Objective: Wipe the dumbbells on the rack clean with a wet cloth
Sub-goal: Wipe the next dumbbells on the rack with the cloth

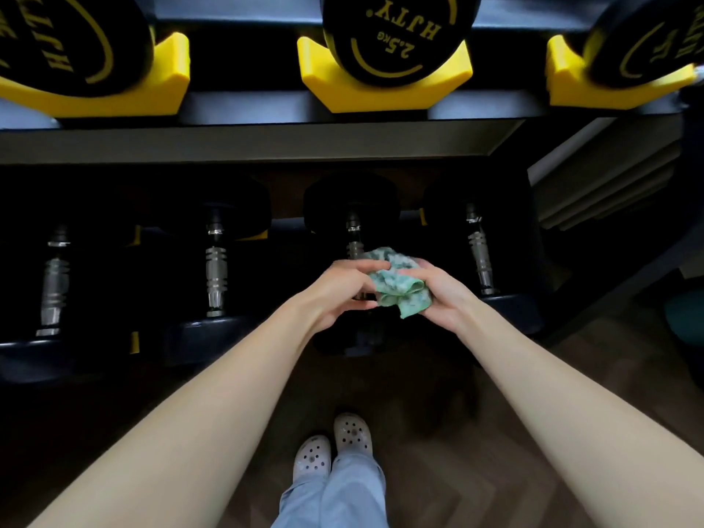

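Green cloth (pixel 400 285) bunched between both hands' fingers (pixel 365 265), above dumbbell handle (pixel 355 238)

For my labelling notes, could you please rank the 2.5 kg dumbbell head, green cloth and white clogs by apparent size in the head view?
2.5 kg dumbbell head, nearest the camera
green cloth
left clog and right clog, alike
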